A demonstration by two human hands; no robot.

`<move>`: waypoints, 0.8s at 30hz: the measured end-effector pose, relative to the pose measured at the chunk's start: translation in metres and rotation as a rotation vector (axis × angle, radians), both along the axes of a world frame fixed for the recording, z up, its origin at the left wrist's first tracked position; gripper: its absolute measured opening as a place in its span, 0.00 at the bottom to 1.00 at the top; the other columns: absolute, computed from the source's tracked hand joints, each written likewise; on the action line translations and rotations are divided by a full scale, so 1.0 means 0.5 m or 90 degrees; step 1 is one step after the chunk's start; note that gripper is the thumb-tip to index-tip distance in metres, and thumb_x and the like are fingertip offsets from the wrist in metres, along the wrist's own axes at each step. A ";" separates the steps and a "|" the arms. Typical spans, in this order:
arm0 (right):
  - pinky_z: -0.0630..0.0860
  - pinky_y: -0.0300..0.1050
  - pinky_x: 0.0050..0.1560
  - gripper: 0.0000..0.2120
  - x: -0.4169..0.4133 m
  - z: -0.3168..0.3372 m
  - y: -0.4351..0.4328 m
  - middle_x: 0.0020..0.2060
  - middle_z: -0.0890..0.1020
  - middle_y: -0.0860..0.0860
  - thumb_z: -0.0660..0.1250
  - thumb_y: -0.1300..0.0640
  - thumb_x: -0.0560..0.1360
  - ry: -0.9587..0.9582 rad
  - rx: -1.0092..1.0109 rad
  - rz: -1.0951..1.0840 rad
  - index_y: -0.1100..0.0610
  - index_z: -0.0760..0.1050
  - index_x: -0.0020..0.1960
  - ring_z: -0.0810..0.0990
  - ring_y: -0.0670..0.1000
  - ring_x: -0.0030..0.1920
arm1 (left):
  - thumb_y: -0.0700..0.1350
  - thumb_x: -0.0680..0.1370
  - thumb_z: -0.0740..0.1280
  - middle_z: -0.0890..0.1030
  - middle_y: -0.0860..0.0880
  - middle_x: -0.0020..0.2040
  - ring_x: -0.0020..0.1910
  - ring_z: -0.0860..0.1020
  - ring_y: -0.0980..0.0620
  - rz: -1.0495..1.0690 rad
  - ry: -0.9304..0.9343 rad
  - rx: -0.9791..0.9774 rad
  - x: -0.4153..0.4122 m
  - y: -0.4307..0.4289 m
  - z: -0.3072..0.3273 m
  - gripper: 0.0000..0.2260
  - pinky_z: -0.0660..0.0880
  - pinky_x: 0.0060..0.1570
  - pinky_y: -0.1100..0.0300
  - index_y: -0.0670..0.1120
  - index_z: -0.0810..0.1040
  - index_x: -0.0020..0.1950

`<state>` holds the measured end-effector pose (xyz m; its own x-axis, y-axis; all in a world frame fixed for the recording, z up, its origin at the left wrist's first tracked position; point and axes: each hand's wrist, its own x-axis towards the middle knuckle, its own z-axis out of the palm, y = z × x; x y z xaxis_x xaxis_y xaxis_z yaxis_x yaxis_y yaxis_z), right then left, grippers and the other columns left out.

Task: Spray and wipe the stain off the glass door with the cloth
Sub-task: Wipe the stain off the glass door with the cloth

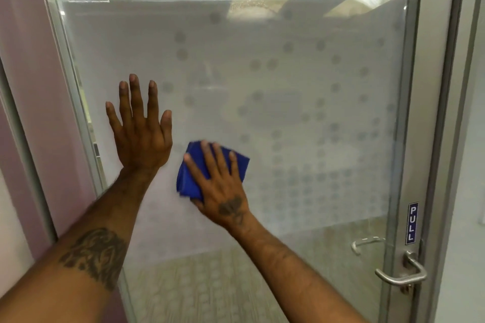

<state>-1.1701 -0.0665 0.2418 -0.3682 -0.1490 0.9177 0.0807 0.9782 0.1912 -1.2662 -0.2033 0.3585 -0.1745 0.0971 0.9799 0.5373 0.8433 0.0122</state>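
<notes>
A frosted glass door (pixel 288 86) with a pattern of grey dots fills the view. My right hand (pixel 220 186) presses a folded blue cloth (pixel 187 176) flat against the glass at the lower middle, fingers straight and spread over it. My left hand (pixel 139 126) lies flat on the glass just left of the cloth, fingers spread upward, holding nothing. A faint darker smudge (pixel 275 105) shows on the glass up and right of the cloth. No spray bottle is in view.
A metal lever handle (pixel 401 276) and a blue PULL label (pixel 412 223) sit on the door's right frame. The left door frame (pixel 70 86) borders a pink wall (pixel 26 60). Patterned floor shows through the clear lower glass.
</notes>
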 end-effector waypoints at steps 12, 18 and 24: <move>0.60 0.66 0.72 0.36 0.103 -0.204 0.169 0.78 0.57 0.60 0.65 0.45 0.75 -0.041 -0.006 -0.116 0.50 0.56 0.80 0.58 0.62 0.78 | 0.59 0.85 0.44 0.47 0.45 0.83 0.82 0.46 0.45 -0.013 0.008 0.016 0.003 0.004 -0.001 0.27 0.46 0.78 0.40 0.52 0.43 0.83; 0.62 0.67 0.71 0.42 0.140 -0.170 0.223 0.78 0.57 0.65 0.64 0.47 0.71 0.041 -0.275 -0.209 0.58 0.53 0.80 0.57 0.65 0.77 | 0.58 0.85 0.45 0.47 0.45 0.83 0.82 0.46 0.45 -0.006 0.013 0.017 0.002 0.004 0.000 0.27 0.46 0.78 0.39 0.52 0.43 0.83; 0.62 0.65 0.72 0.37 0.150 -0.066 0.268 0.78 0.54 0.65 0.59 0.48 0.78 0.210 -0.556 -0.159 0.60 0.49 0.80 0.57 0.65 0.77 | 0.58 0.85 0.45 0.47 0.45 0.83 0.82 0.46 0.45 -0.004 0.018 0.018 -0.001 0.003 0.000 0.27 0.47 0.78 0.39 0.51 0.44 0.83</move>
